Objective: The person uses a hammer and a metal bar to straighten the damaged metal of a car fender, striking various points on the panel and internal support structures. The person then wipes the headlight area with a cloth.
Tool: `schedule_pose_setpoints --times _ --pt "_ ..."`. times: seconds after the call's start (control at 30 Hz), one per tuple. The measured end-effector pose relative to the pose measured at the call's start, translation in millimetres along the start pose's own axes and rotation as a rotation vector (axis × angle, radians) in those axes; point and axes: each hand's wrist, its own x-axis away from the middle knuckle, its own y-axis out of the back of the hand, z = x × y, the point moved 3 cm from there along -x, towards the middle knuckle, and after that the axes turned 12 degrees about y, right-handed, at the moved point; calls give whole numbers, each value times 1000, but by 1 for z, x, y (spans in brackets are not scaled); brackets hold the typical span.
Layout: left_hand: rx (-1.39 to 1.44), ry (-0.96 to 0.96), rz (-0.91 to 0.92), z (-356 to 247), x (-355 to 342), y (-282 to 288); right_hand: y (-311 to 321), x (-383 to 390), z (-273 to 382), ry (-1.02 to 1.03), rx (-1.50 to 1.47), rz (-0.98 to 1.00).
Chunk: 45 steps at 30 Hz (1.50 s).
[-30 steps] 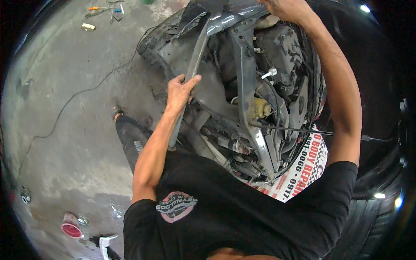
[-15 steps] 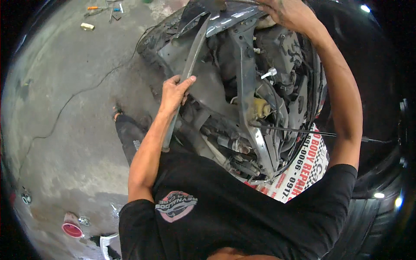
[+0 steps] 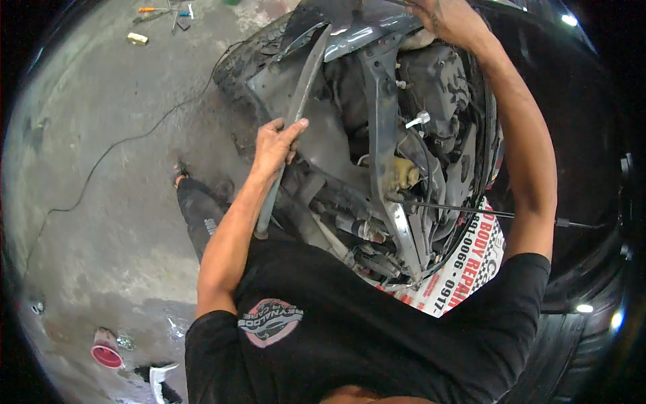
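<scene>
I lean over the open front of a stripped car (image 3: 377, 155). My left hand (image 3: 276, 145) is wrapped around a long grey metal bar (image 3: 306, 81) that runs diagonally from the top of the car's front down toward my chest. My right hand (image 3: 447, 20) reaches far up and lies on the bent grey upper panel (image 3: 363, 30) at the top of the engine bay. Its fingers are cut off by the picture's rim, so its grip cannot be judged. Between my arms sit the engine parts and a vertical grey brace (image 3: 380, 114).
A thin black rod (image 3: 471, 210) crosses the bay to the right. A yellowish reservoir (image 3: 404, 174) sits mid-bay, with a checkered white sign (image 3: 464, 269) below it. On the concrete floor lie a black cable (image 3: 121, 145), hand tools (image 3: 161, 10), a small block (image 3: 136, 38) and a red lid (image 3: 106, 355).
My left hand has shifted slightly along the grey bar while keeping its hold. My right hand stays at the top panel.
</scene>
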Motion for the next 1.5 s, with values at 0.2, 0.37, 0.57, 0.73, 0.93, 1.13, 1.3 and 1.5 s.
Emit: schedule_pose_setpoints --times 0.2,0.37,0.57,0.73,0.93,1.13,1.3,1.5 --pt "14 14 12 1 5 -5 -28 -4 -3 -125 54 2" --pt "42 62 -26 9 7 -8 -21 -12 -2 -32 53 -264" --pt "5 59 -4 8 12 -7 -24 -25 -13 26 26 -220" --pt "-8 81 -20 11 18 -11 -19 -34 -3 40 -20 -181" --pt "33 58 13 5 15 -10 -39 -36 -20 15 -2 -269" --pt "-38 61 -6 -2 19 -15 -27 0 -17 -144 -76 -308" --pt "18 63 -6 3 14 -18 -24 5 -18 -273 -113 -213" --pt "-82 74 -43 -2 24 -20 -36 11 -27 -246 18 -222"
